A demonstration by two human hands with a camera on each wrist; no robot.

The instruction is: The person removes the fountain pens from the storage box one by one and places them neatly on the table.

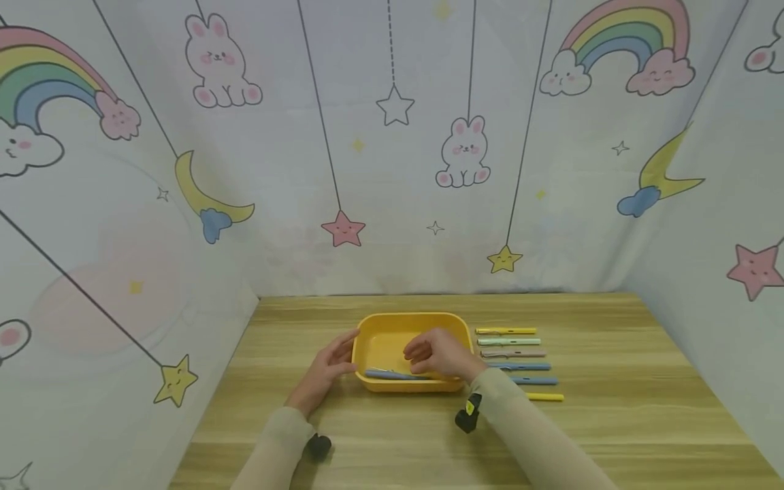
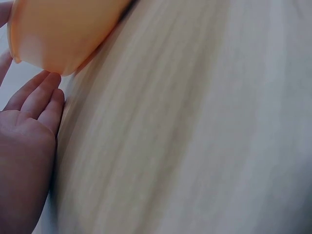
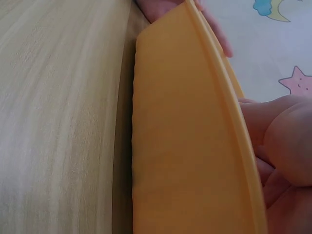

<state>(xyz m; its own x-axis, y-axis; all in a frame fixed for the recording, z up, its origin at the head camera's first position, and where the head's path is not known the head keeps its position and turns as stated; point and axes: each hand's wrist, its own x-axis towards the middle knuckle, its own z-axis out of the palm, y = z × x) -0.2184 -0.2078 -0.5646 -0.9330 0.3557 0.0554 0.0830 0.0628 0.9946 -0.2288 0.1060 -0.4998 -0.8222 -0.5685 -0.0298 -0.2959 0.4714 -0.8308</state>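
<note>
A yellow plastic tray (image 1: 413, 386) stands on the table, with a blue pen (image 1: 386, 374) lying along its near inner side. My left hand (image 1: 324, 373) is at the tray's left end; in the left wrist view its outstretched fingers (image 2: 43, 95) touch the outer wall. Over the tray's near right part, my right hand (image 1: 442, 354) reaches inside with fingers loosely bent and apart. Its thumb is close above the right end of the blue pen. From the right wrist, the tray wall (image 3: 185, 126) hides the fingertips.
Right of the tray, several pens lie in a column: a yellow pen (image 1: 507, 331), a pale green pen (image 1: 510, 341), a mauve pen (image 1: 513, 354), blue pens and another yellow pen (image 1: 546, 397) nearest me. My right forearm partly covers the nearer ones. A printed curtain (image 1: 392, 265) borders the wooden table (image 1: 392, 442).
</note>
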